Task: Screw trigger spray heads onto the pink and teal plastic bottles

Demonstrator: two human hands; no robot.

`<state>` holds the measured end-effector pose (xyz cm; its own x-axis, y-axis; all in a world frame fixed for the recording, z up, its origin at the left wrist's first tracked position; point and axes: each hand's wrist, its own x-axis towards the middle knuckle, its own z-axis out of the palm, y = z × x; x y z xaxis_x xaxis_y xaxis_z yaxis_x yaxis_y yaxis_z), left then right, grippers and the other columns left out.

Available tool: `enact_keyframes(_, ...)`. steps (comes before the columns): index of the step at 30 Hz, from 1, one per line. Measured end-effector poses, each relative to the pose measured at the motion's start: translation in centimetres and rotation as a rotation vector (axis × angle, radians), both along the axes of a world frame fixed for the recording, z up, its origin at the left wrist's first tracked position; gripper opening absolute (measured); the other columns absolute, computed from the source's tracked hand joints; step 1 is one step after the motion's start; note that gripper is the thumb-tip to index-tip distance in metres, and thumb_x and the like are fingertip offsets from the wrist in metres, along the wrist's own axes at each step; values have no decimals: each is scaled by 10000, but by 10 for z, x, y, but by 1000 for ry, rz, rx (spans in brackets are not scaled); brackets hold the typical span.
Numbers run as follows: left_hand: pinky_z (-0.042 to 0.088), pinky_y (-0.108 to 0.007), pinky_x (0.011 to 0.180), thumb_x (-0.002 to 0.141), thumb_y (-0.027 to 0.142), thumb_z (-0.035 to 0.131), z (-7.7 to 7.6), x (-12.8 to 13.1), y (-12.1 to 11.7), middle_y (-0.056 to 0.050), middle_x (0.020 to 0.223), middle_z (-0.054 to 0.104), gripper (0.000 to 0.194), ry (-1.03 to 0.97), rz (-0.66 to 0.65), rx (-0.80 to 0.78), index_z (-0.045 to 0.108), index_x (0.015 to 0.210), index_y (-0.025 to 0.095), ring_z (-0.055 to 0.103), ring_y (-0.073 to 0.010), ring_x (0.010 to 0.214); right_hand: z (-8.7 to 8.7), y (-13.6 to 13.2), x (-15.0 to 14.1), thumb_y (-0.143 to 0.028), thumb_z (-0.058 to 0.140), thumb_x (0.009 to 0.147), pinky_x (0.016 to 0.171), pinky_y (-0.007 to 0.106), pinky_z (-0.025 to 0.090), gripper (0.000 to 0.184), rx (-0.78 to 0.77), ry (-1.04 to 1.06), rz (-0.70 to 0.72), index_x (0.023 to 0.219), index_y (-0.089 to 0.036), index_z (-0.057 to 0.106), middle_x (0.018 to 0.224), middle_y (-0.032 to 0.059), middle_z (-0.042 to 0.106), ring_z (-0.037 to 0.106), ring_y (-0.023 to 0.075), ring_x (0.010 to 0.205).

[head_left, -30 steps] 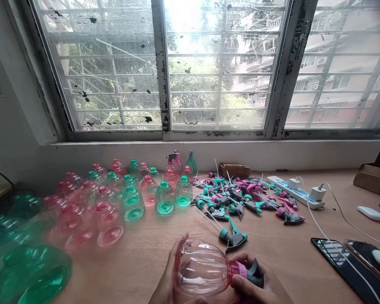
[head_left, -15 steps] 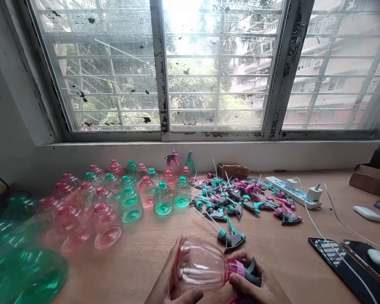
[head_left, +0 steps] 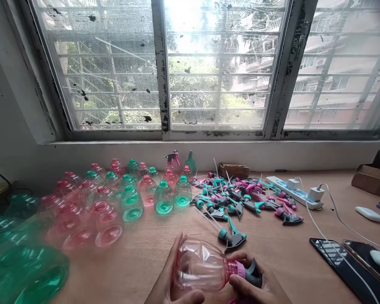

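Note:
A clear pink spray bottle lies sideways between my hands at the bottom of the view. My left hand wraps round its base, fingers curled on the plastic. My right hand grips the grey and pink trigger head on the bottle's neck. Just beyond the bottle a loose teal trigger sprayer with its dip tube lies on the wooden table.
Several uncapped pink and green bottles stand at left. A heap of pink and teal trigger heads lies mid-table. A power strip with chargers, two phones and cardboard boxes are at right. A window runs along the back.
The bottle and both hands stay in about the same place; the bottle has turned slightly in my grip. The view shifts a little.

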<state>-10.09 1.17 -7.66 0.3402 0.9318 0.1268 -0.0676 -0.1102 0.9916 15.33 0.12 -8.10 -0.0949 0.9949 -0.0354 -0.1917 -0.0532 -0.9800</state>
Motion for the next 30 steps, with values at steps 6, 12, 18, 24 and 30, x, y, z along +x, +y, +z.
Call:
enact_keyframes(6,174,-482,1284,779,482,826,6,2,-3,-76,1670,338,1091,74,40,44,133,1613,364,394,-317,1490,7,0,1,-544,879,679,506,237,503,496,44,-13,20,943,-181,669,620,-35,629,571,134,525)
enact_keyframes(12,68,-476,1310,732,594,808,12,5,-4,-199,1732,74,1248,-46,31,-107,72,1612,103,108,-326,1602,1,-3,-1,-491,935,616,544,259,568,527,-41,25,30,978,-210,675,801,-11,692,610,137,585)
enact_keyframes(18,39,-486,1311,749,428,858,4,5,-2,-38,1741,156,1093,-65,29,2,182,1603,329,132,-301,1600,8,-2,0,-526,882,704,533,239,562,458,-17,68,60,929,-191,666,603,-48,659,604,119,515)
enact_keyframes(24,139,-518,1292,709,544,852,5,5,-3,-131,1743,76,1246,-70,22,-56,73,1627,225,167,-357,1587,8,-4,-1,-514,918,660,535,242,567,492,-46,37,51,932,-184,674,663,-28,697,638,125,525)
enact_keyframes(30,108,-534,1291,685,498,886,0,3,1,-116,1734,157,1235,-70,-6,-85,126,1626,251,259,-385,1556,9,-4,-3,-528,902,679,528,249,562,463,-56,143,39,892,-173,695,665,-20,681,586,112,536)
